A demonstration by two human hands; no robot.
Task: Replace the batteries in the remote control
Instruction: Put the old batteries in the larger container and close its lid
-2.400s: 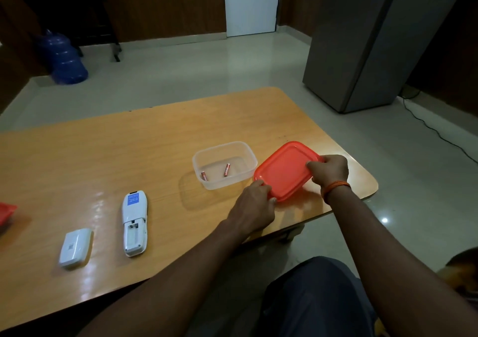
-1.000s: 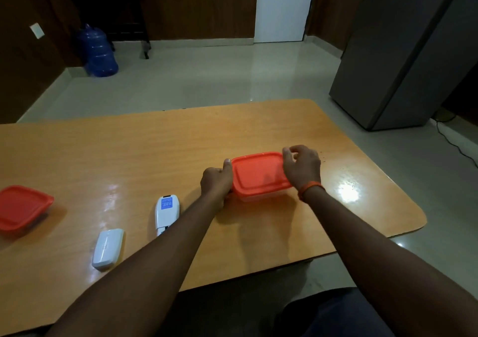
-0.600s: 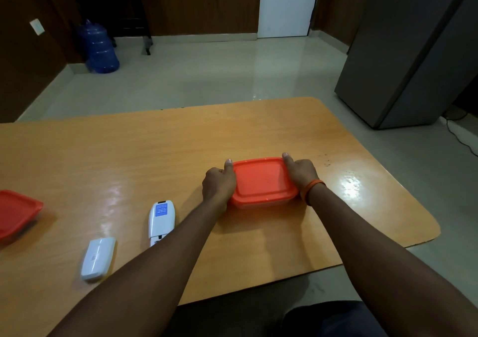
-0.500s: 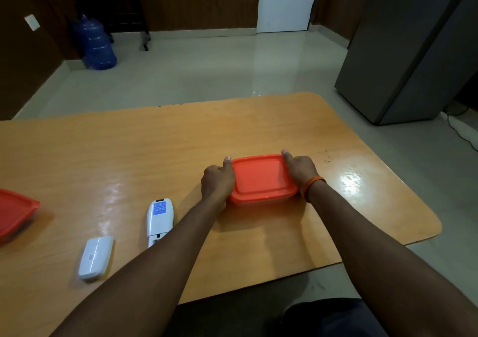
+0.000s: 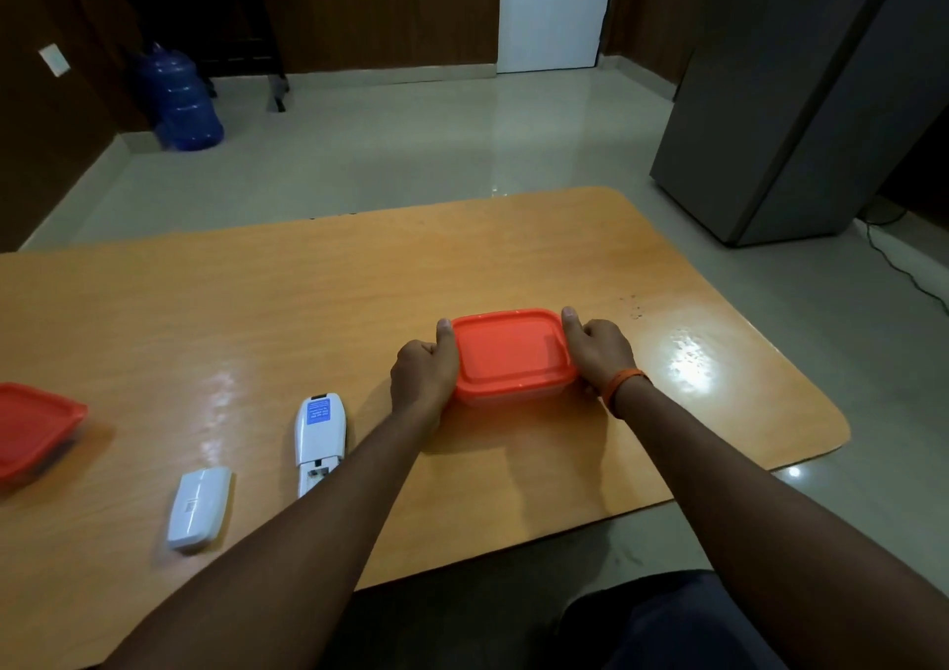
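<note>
Left hand [image 5: 422, 376] and right hand [image 5: 598, 351] clamp opposite ends of the lidded orange container [image 5: 513, 353], thumbs on lid. Remote [image 5: 317, 435], back open, just left of left forearm; battery cover [image 5: 199, 507] beside. Wooden table [image 5: 308, 299], tiled floor.

Both forearms are bare from the bottom edge of the view up to the wrists; no sleeves show anywhere along them. The left hand [image 5: 423, 379] carries no ring, watch or band. The right hand [image 5: 598, 353] is likewise bare, with short, plain nails visible at the thumb tips of both hands. Around the right wrist sits a narrow orange wristband [image 5: 622, 386], smooth and even in colour, with no visible clasp or marking. At the bottom right of the view, the person's lap shows as dark blue-grey trousers [image 5: 667, 623], the fabric plain and unpatterned in dim light.
</note>
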